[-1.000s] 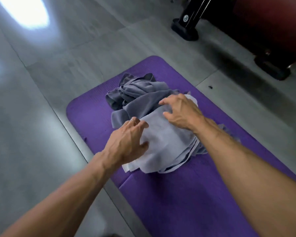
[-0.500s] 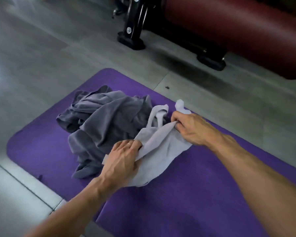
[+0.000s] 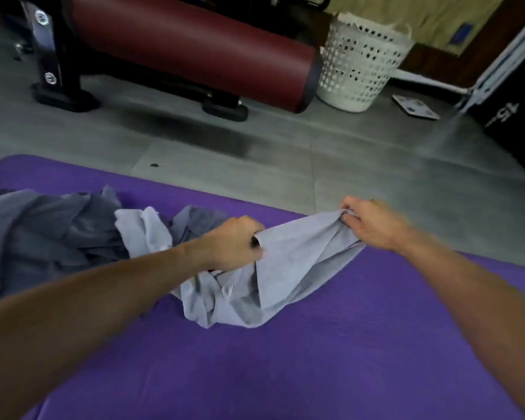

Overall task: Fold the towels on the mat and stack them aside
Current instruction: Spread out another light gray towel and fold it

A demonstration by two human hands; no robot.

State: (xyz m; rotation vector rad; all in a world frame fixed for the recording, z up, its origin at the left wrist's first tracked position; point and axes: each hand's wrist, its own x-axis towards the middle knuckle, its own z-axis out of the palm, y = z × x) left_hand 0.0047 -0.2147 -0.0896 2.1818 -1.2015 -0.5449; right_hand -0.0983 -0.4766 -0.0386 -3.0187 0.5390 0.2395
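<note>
While our left hand (image 3: 234,242) is clenched on one edge of the light grey towel (image 3: 285,268), our right hand (image 3: 372,224) pinches the far corner, and the cloth hangs stretched between them, its lower folds resting on the purple mat (image 3: 315,359). Left of it a heap of darker grey towels (image 3: 49,234) sprawls on the mat, touching our left forearm. Beyond the mat, on the grey floor, stands a dark red padded bench (image 3: 194,53), with a white perforated basket (image 3: 358,65) just right of it and a flat white scale (image 3: 415,107) farther right.
</note>
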